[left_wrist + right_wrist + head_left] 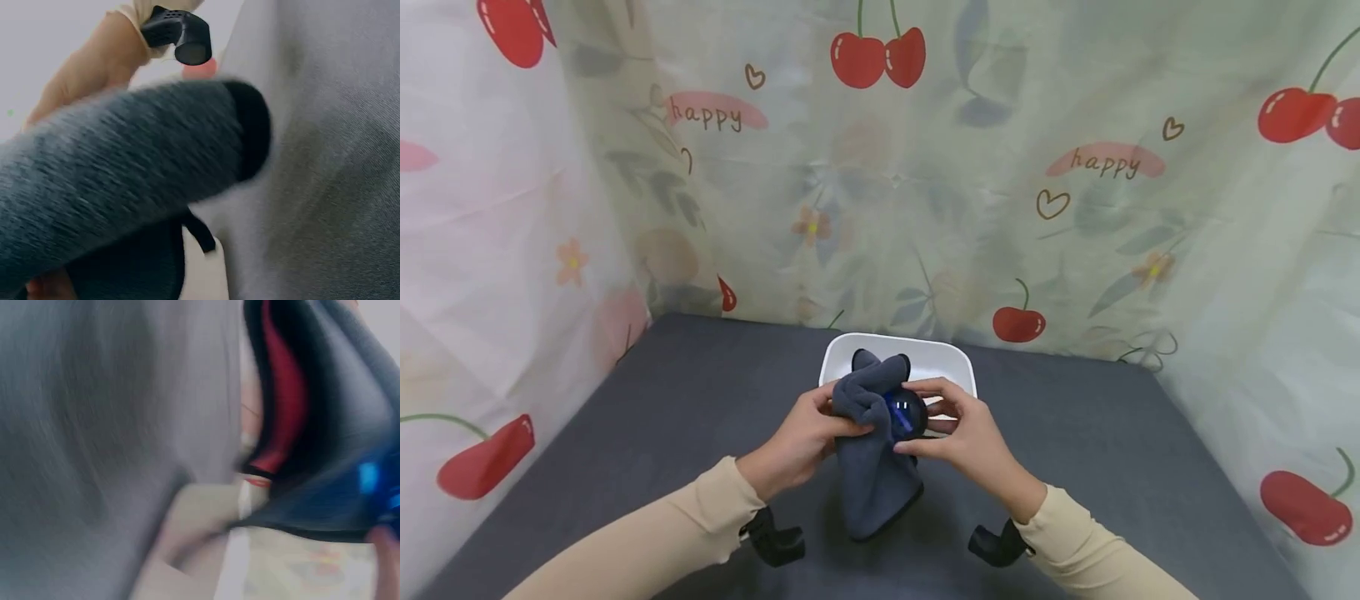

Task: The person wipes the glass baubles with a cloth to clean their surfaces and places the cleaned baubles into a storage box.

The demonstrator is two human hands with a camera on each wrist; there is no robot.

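Observation:
A grey plush cloth (868, 475) with dark edging hangs in loose folds from my left hand (797, 437), whose thumb and fingers pinch it. Against the cloth's right side sits a shiny, dark blue round object (907, 413). My right hand (962, 429) holds that object between the thumb below and the fingers above and behind. In the left wrist view, a thick fold of the cloth (125, 169) covers most of the left hand. Motion blurs the right wrist view, where the blue object (378, 481) shows only in part at the right edge.
Just behind the hands, a white tray (943, 360) stands on the dark grey table (737, 358). Curtains (887, 200) printed with cherries and flowers rise at the back and on both sides. Each wrist carries a black camera (778, 540).

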